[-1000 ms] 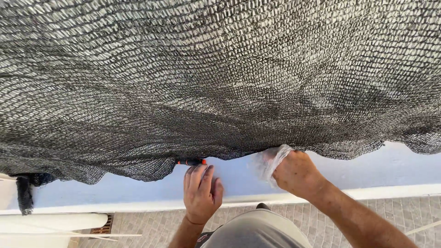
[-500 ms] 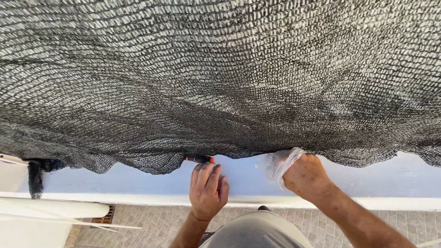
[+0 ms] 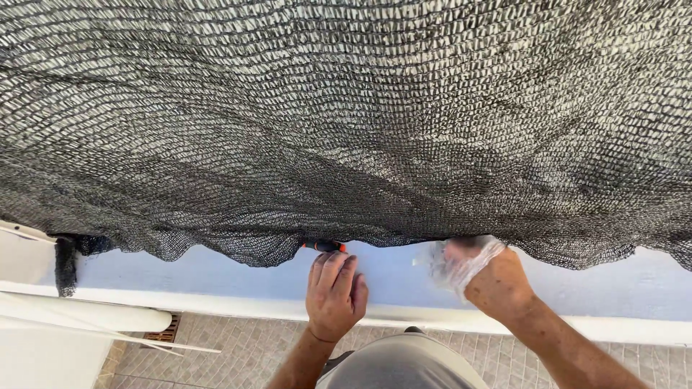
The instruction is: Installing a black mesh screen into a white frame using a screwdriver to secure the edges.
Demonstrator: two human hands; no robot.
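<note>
A large black mesh net point(image 3: 346, 122) hangs over a white wall and fills most of the view. My left hand point(image 3: 334, 295) rests against the white wall just under the net's ragged lower edge, its fingers closed on a small tool with an orange and black handle point(image 3: 324, 246) whose end goes under the net. My right hand point(image 3: 496, 282) is at the net's edge further right and grips a crumpled clear plastic bag point(image 3: 455, 261).
A white ledge point(image 3: 634, 328) runs along the bottom of the wall. Beige floor tiles point(image 3: 245, 353) lie below, with a floor drain grate point(image 3: 160, 334) at the left. White furniture point(image 3: 72, 317) stands at the lower left. A black strap point(image 3: 65, 265) dangles from the net.
The view has shifted so the net's edge sits lower. Both hands moved slightly right and down along the wall, still at the net's lower edge.
</note>
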